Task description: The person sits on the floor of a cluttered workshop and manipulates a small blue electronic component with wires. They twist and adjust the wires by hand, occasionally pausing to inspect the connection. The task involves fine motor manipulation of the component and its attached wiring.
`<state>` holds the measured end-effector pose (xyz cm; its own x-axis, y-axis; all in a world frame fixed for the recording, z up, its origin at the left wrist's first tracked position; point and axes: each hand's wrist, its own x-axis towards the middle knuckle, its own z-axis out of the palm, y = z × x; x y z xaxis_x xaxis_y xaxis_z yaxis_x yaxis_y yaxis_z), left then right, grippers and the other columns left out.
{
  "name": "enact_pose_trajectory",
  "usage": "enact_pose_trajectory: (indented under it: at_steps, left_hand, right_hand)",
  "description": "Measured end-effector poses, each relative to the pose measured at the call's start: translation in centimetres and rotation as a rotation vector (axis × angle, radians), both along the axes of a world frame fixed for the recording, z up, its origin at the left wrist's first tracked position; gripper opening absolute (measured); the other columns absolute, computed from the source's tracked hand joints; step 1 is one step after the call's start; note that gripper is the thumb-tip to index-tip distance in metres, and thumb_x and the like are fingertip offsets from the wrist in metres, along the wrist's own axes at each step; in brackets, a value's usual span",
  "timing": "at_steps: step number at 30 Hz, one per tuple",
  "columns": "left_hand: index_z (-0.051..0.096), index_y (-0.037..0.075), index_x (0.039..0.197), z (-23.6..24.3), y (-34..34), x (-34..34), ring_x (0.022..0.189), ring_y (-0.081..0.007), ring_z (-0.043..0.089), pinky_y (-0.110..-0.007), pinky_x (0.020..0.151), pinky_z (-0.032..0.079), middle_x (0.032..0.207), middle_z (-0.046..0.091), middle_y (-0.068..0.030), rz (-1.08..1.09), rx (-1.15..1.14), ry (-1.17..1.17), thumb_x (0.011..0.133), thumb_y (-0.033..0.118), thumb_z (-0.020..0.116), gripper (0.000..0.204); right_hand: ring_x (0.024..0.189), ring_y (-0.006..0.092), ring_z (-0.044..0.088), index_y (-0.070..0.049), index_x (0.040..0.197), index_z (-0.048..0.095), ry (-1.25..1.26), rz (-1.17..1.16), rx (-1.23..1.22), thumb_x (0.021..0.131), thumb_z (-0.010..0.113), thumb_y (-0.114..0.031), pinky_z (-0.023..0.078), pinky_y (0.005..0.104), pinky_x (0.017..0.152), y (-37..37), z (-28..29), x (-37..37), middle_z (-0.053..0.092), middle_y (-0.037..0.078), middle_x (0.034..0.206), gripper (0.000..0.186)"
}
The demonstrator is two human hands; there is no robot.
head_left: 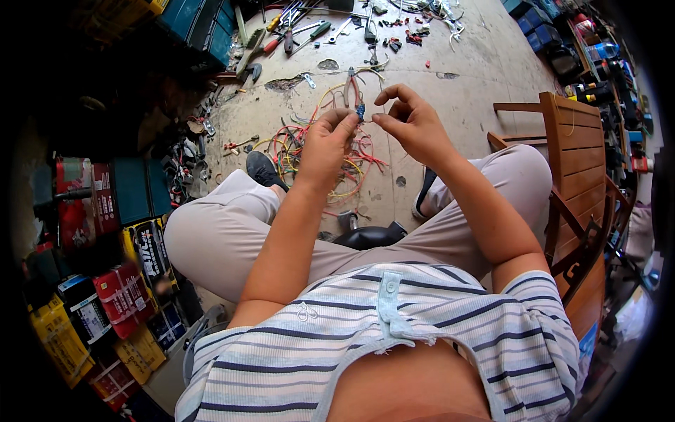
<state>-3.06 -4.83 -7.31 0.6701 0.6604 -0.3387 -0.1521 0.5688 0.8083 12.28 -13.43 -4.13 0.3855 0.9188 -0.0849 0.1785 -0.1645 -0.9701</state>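
Concrete floor [450, 77] below — both hands [369, 133] pinch a small blue connector [361, 111].

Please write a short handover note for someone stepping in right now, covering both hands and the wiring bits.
Left hand: fingertips pinched on a small blue connector piece, held up in front of the knees.
Right hand: thumb and forefinger pinched close beside the same piece; whether it grips a thin wire is too small to tell.
On the concrete floor: a tangled bundle of red, yellow and green wires below the hands, red-handled pliers just beyond.
Done: connector picked up.
Left: the wire bundle lies loose on the floor.
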Motion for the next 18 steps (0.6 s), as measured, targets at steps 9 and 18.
enact_pose_trajectory:
  at_steps: [9,18]
  left_hand:
    - [0.063,-0.001,0.094,0.9,-0.1,0.0,0.071,-0.0063,0.052,-0.02,0.063,0.041,0.077,0.061,-0.0008,-0.01,0.349,0.242,0.087,0.016,0.061,0.018]
    - [0.061,0.002,0.097,1.4,-0.6,0.0,0.056,-0.0017,0.039,-0.018,0.049,0.029,0.071,0.051,0.0052,-0.04,0.108,0.123,0.088,0.016,0.063,0.016]
  right_hand:
    - [0.055,0.0061,0.047,0.0,0.087,0.066,-0.074,0.073,-0.087,0.082,0.067,-0.021,0.037,0.0229,0.05,0.1,-0.2,0.8,0.057,0.002,0.062,0.021]
    - [0.069,0.0048,0.048,0.002,0.091,0.061,0.1,0.159,-0.085,0.088,0.063,-0.016,0.039,0.0198,0.06,-0.1,-0.9,0.6,0.057,-0.001,0.075,0.018]
